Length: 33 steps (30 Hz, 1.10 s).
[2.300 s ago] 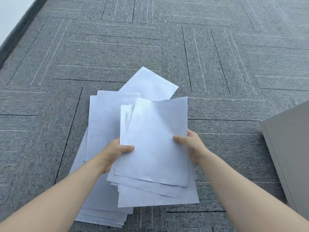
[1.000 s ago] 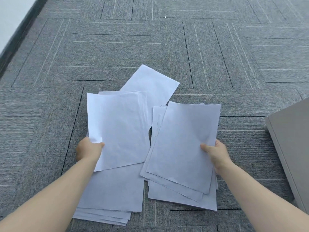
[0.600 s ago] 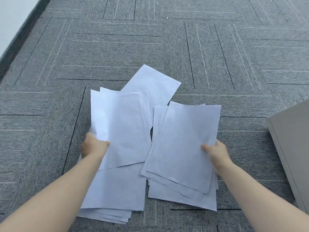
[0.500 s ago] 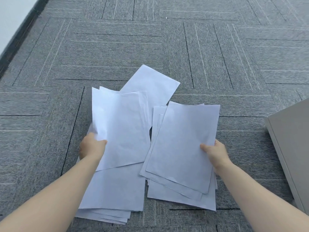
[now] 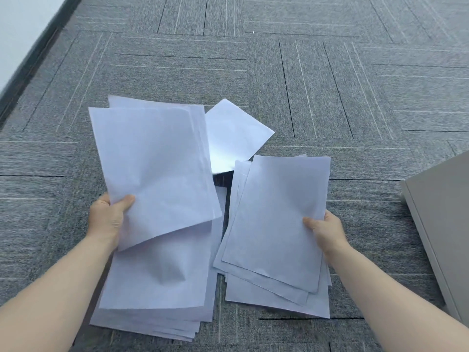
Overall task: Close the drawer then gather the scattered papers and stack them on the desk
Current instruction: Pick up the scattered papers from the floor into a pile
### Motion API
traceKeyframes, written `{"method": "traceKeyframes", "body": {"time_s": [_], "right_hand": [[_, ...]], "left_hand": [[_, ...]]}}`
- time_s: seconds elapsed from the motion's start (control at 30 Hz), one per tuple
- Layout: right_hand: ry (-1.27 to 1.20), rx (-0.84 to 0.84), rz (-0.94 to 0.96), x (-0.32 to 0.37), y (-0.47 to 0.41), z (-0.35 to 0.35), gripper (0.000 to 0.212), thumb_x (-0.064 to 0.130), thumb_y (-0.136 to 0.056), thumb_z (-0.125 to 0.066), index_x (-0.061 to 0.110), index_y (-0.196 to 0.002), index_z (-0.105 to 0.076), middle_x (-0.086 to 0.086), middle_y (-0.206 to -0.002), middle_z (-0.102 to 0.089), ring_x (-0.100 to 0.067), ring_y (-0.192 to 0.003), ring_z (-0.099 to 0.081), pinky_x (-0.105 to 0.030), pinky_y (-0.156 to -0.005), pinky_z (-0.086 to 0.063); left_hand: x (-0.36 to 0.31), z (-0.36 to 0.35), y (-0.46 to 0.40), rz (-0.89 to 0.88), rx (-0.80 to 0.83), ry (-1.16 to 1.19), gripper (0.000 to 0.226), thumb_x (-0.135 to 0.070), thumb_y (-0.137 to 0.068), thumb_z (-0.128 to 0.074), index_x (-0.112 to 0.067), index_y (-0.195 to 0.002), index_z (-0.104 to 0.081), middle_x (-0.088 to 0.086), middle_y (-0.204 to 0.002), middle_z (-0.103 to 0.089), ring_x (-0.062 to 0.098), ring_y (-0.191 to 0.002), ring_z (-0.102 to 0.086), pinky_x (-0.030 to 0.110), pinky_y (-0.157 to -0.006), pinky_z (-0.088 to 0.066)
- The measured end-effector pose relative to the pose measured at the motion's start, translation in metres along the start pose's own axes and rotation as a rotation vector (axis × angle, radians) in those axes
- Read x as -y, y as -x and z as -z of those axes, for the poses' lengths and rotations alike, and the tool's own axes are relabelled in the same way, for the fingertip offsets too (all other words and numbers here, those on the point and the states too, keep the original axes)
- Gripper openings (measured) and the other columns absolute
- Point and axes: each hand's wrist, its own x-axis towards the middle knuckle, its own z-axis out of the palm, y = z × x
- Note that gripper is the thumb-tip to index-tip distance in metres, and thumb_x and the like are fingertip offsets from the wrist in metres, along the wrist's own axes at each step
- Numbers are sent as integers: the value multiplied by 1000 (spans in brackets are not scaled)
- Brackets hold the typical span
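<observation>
Grey carpet tiles [image 5: 330,97] with thin stripes under me. Dark baseboard [image 5: 38,52] and pale wall [image 5: 22,24] far left, grey cabinet [image 5: 441,224] on my right.

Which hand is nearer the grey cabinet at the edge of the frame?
Right. The right hand grips a sheaf of papers just left of the grey cabinet; the left hand holds sheets far across the carpet.
</observation>
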Motion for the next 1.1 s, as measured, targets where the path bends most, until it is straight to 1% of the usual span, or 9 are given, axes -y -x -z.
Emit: {"method": "traceKeyframes", "body": {"time_s": [0.07,0.13,0.3,0.5,0.63,0.73,0.83,0.97,1.1], "right_hand": [[-1,6,-1,0,-1,-1,23,-3,-89,-59,13,-104,-65,-6,-89,-72,-25,-73,-68,-34,-67,-56],[-14,25,-5,0,0,-4,21,-3,-89,-59,13,-102,-66,-7,-88,-72,-27,-73,-68,-38,-71,-58],[-89,59,-15,2,-1,-11,22,-6,-86,-59,13,-93,-67,-10,-88,-73,-30,-76,-68,-48,-81,-56],[-122,132,-80,-4,1,-11,24,-8,-86,-58,12,-96,-67,-6,-79,-76,-29,-71,-69,-45,-76,-57],[-127,143,-111,-12,-1,-6,24,-7,-86,-58,13,-95,-68,-7,-80,-76,-30,-75,-69,-48,-80,-57],[-128,145,-122,-13,-2,-4,24,-8,-87,-57,12,-95,-68,-7,-79,-76,-30,-73,-69,-48,-80,-57],[-123,151,-143,-13,-2,-3,23,-6,-88,-58,11,-101,-68,-10,-84,-77,-30,-73,-71,-46,-76,-59],[-108,188,-169,-11,-2,-1,24,0,-88,-59,10,-108,-70,-16,-98,-77,-37,-84,-72,-52,-78,-59],[-143,203,-172,-9,1,1,19,10,-94,-54,12,-105,-69,-11,-96,-76,-31,-80,-70,-37,-68,-58]], "left_hand": [[1,4,-2,41,29,59,18,-3,-85,-64,-19,-78,-60,-2,-80,-67,16,-70,-63,31,-70,-51],[2,1,0,79,72,107,17,-3,-84,-65,-19,-80,-61,3,-85,-66,20,-73,-62,37,-76,-49],[8,-34,15,112,186,145,16,0,-86,-62,-17,-83,-63,-8,-67,-73,9,-58,-67,30,-66,-54],[19,-77,43,219,284,246,20,-5,-89,-60,-15,-105,-67,4,-99,-73,23,-86,-68,35,-76,-57],[0,-99,51,241,424,371,20,-5,-90,-56,-11,-107,-67,1,-93,-76,17,-82,-72,32,-72,-59],[-19,-114,55,273,469,461,16,-7,-90,-58,-12,-103,-67,2,-95,-76,16,-83,-72,36,-81,-59],[-23,-124,57,270,509,419,31,-10,-89,-60,-8,-120,-63,9,-112,-71,24,-99,-68,43,-92,-54],[-7,-125,57,243,456,298,24,-6,-91,-58,-9,-114,-65,5,-101,-74,22,-86,-70,36,-76,-57],[12,-120,60,222,381,152,19,-5,-89,-61,-13,-106,-65,9,-101,-72,23,-82,-69,37,-77,-56]]}}
